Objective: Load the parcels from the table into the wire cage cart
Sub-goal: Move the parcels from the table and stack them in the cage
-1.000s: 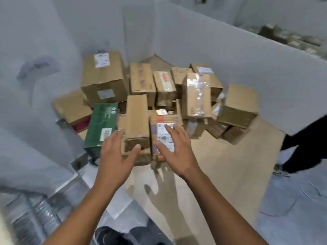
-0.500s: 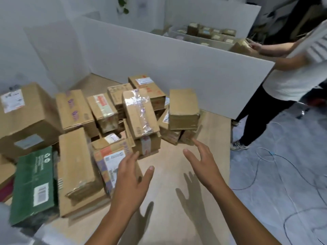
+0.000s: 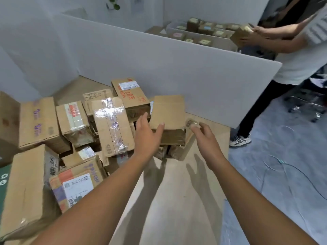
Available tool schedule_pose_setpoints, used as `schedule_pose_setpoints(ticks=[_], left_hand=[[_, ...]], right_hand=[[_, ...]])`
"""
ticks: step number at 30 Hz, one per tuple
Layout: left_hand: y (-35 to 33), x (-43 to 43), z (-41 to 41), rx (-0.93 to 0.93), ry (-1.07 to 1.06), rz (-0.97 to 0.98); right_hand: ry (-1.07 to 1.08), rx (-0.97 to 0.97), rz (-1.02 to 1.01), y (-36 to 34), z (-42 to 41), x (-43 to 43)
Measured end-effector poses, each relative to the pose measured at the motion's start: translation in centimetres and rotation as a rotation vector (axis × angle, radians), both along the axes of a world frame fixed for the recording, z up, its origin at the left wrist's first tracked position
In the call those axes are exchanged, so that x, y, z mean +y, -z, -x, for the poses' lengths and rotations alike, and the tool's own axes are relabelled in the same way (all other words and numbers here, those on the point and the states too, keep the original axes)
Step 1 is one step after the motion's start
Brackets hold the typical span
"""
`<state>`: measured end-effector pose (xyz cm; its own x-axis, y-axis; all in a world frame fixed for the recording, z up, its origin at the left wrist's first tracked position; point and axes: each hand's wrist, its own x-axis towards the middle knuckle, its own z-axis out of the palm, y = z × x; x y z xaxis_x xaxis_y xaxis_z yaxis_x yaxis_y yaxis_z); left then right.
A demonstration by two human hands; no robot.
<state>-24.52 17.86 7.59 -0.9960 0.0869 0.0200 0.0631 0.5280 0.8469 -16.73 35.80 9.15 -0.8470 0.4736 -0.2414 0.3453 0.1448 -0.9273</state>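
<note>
Task judged barely begun: many parcels [image 3: 113, 124] are seen heaped on the surface [image 3: 177, 200], none is held, and no cart is made out. The left hand [image 3: 146, 135] and right hand [image 3: 206, 138] are held released, fingers spread, either side of a plain box [image 3: 168, 112] topping the pile; contact cannot be told. A white partition [image 3: 194, 76] is noted close beyond the box. Bare surface is left beneath both forearms, open floor [image 3: 274, 174] right of the right hand.

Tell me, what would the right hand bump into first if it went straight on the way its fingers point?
Probably the plain brown parcel just ahead of it: the right hand is open, with its fingertips close to the parcel's near right corner, though depth is hard to judge.
</note>
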Motion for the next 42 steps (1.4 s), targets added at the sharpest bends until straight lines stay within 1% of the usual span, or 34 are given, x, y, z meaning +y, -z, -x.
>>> schedule_pose_setpoints(ticks=[3,4,6,8,12,14,15,17,19,21,23,26,29,32,35,38,42], left_hand=[[2.1,2.1,2.9,-0.284,-0.113,-0.062],[2.7,2.3,3.3,-0.342,-0.126,-0.101],[3.0,2.5,2.9,-0.362,-0.154,-0.168],[2.9,2.5,1.4,-0.353,-0.2,-0.22],[1.2,1.8,-5.6,-0.326,-0.25,-0.362],[0.1,1.2,-10.2,-0.309,-0.269,-0.383],[0.1,0.7,-12.4,-0.3,-0.277,-0.379],[0.0,-0.8,-17.1,-0.292,-0.287,-0.366],[0.2,-2.6,-21.7,-0.303,-0.34,-0.424],[0.3,-4.4,-26.8,-0.29,-0.467,-0.474],[0.1,-6.1,-31.5,-0.237,-0.628,-0.505],[0.1,-9.9,-38.6,-0.133,-0.854,-0.613],[0.5,-14.6,-47.0,-0.021,-1.047,-0.742],[1.1,-17.6,-57.3,0.057,-1.268,-0.789],[1.5,-19.4,-67.8,0.112,-1.473,-0.725],[2.5,-20.2,-77.5,0.132,-1.662,-0.763],[4.6,-20.2,-85.9,0.168,-1.818,-0.852]], right_hand=[[-0.101,-0.067,0.094,1.5,4.1,1.4],[-0.157,-0.086,0.115,2.1,4.8,1.5],[-0.252,-0.053,0.177,3.1,5.2,1.4],[-0.271,-0.013,0.19,3.1,4.4,1.2],[-0.166,0.1,0.211,3.1,-0.5,-0.2],[-0.132,0.124,0.198,3.1,-3.9,-0.9],[-0.148,0.121,0.197,3.1,-5.6,-1.3],[-0.266,0.1,0.188,3.1,-9.0,-2.0],[-0.409,0.099,0.185,3.4,-11.8,-3.1],[-0.546,0.092,0.196,3.3,-14.2,-5.0],[-0.706,0.11,0.193,2.7,-16.2,-8.1],[-0.946,0.112,0.155,1.6,-19.9,-14.6],[-1.176,0.096,0.159,1.0,-25.7,-21.6],[-1.42,0.004,0.155,1.0,-34.1,-27.8],[-1.643,-0.124,0.138,1.2,-43.0,-33.1],[-1.825,-0.273,0.053,1.8,-51.4,-37.5],[-1.972,-0.356,-0.118,3.8,-60.1,-42.2]])
